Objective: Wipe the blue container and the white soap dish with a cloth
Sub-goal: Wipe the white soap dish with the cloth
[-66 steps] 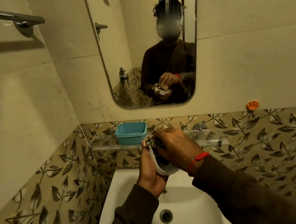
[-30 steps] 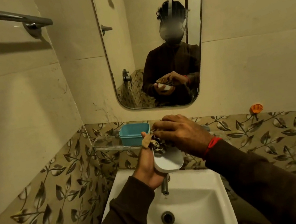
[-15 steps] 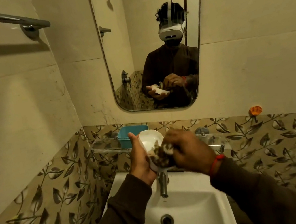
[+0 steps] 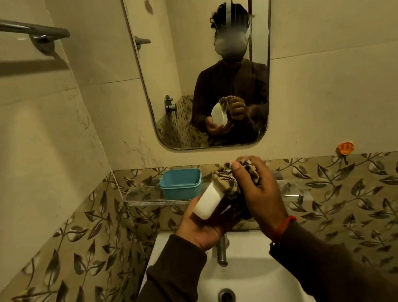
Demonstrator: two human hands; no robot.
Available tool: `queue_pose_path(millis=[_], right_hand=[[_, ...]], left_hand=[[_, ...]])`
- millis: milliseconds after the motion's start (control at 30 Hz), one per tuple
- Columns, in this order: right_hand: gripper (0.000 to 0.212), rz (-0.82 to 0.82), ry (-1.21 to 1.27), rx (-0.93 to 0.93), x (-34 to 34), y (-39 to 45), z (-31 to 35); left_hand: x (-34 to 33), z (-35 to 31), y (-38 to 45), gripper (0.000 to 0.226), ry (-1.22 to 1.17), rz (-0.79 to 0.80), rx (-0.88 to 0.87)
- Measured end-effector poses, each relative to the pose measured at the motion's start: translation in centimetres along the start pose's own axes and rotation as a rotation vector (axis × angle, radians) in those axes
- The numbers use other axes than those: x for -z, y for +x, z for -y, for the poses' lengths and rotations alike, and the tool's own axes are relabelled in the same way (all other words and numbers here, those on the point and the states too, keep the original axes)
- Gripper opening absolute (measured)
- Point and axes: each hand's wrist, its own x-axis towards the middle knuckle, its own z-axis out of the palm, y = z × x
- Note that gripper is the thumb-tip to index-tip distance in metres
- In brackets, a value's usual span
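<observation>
— Two hands are up over the white sink (image 4: 249, 272). What do they hold?

— The left hand (image 4: 201, 228) is curled under the white soap dish (image 4: 208, 202) and holds it tilted. The right hand (image 4: 258, 191) has its fingers wrapped tight round a patterned cloth (image 4: 225, 180), and the cloth touches the top end of the dish.

— Where is the blue container (image 4: 181, 185)?

— It sits on the glass shelf (image 4: 143, 198) under the mirror (image 4: 205, 59), just beside the hands.

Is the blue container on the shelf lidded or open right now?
Open. The blue container sits upright on the glass shelf, its rim bare and the inside showing, with no lid on it. What it holds cannot be told.
</observation>
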Motion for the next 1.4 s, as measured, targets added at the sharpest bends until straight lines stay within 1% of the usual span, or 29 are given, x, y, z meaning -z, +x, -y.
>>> queue_pose_path(millis=[67,133,200,267,300,333,400,433,467,533,600,633,700,800,833,900,967,1033,1100,1133,1167,1200,1267,1300,1333,1367,1400], right_hand=[[0.027,0.101,-0.031,0.115,0.3,0.5,0.1],[0.024,0.181,-0.096,0.184,0.3,0.9,0.3],[0.025,0.193,-0.183,0.225,-0.1,1.1,0.3],[0.032,0.162,-0.224,0.229,-0.4,1.5,0.2],[0.035,0.133,-0.217,0.214,-0.4,1.7,0.1],[0.038,0.101,-0.197,0.189,-0.1,1.9,0.0],[0.038,0.044,-0.174,0.134,0.5,2.2,-0.5],[0.036,0.019,-0.178,0.107,0.8,2.2,-0.7],[0.032,-0.013,-0.179,0.082,1.1,2.2,-1.0],[0.028,-0.09,-0.167,0.056,1.2,2.1,-1.3],[0.028,-0.125,-0.19,0.068,0.9,2.0,-1.5],[0.028,-0.114,-0.211,0.089,0.7,1.9,-1.5],[0.029,-0.068,-0.255,0.155,-0.2,1.3,-1.3],[0.033,-0.078,-0.282,0.237,-0.8,0.7,-1.1],[0.033,-0.096,-0.239,0.235,-0.8,0.6,-1.2],[0.036,-0.142,-0.105,0.193,-0.4,0.5,-1.4],[0.04,-0.201,0.071,0.105,-0.2,0.4,-1.8],[0.036,-0.253,0.233,0.024,-0.3,0.4,-1.9],[0.03,-0.273,0.252,0.024,0.1,0.7,-1.8],[0.028,-0.265,0.229,0.039,0.5,1.0,-1.8],[0.028,-0.244,0.199,0.056,1.0,1.2,-1.8],[0.03,-0.213,0.143,0.081,1.6,1.4,-1.8],[0.037,-0.133,-0.039,0.162,2.1,1.4,-1.7],[0.037,-0.096,-0.105,0.192,1.9,1.3,-1.6],[0.036,-0.069,-0.132,0.213,1.6,1.1,-1.4],[0.035,-0.057,-0.138,0.232,1.2,0.9,-1.2],[0.035,-0.051,-0.131,0.242,0.8,0.7,-1.0]], left_hand=[[0.8,0.5,0.0,0.051,0.05,0.053,0.081],[1.0,1.3,-0.3,0.061,0.087,0.112,0.16],[0.7,2.4,-0.8,0.065,0.055,0.176,0.227],[0.0,3.4,-1.3,0.062,0.011,0.18,0.236],[-0.2,3.6,-1.3,0.059,-0.001,0.151,0.192],[-0.4,3.6,-1.2,0.056,-0.006,0.101,0.107],[-0.3,3.1,-0.8,0.056,0.017,-0.033,-0.123],[-0.1,2.7,-0.7,0.061,0.045,-0.077,-0.237],[0.0,2.4,-0.7,0.068,0.079,-0.088,-0.331],[-0.1,2.5,-0.7,0.079,0.181,-0.055,-0.454],[-0.4,3.3,-0.7,0.083,0.338,-0.075,-0.564],[-0.6,3.7,-0.6,0.082,0.376,-0.096,-0.622],[-1.1,4.0,-0.5,0.07,0.372,-0.17,-0.734],[-1.4,3.6,-0.4,0.046,0.245,-0.259,-0.812],[-1.3,3.3,-0.4,0.042,0.188,-0.286,-0.806],[-1.2,2.6,-0.4,0.047,0.054,-0.301,-0.725],[-1.2,2.4,-0.4,0.055,-0.086,-0.231,-0.566],[-1.4,2.9,-0.2,0.054,-0.185,-0.146,-0.435],[-1.1,3.3,-0.1,0.048,-0.202,-0.091,-0.351],[-0.9,3.3,0.0,0.046,-0.132,-0.092,-0.343],[-0.8,3.0,0.0,0.045,-0.008,-0.119,-0.37],[-0.6,2.7,0.0,0.046,0.16,-0.172,-0.445],[-0.2,1.9,0.0,0.051,0.531,-0.269,-0.719],[-0.1,1.8,0.1,0.053,0.698,-0.289,-0.862],[-0.2,1.7,0.3,0.052,0.821,-0.284,-0.962],[-0.3,1.8,0.5,0.048,0.89,-0.264,-1.018],[-0.4,1.9,0.8,0.044,0.905,-0.245,-1.039]])
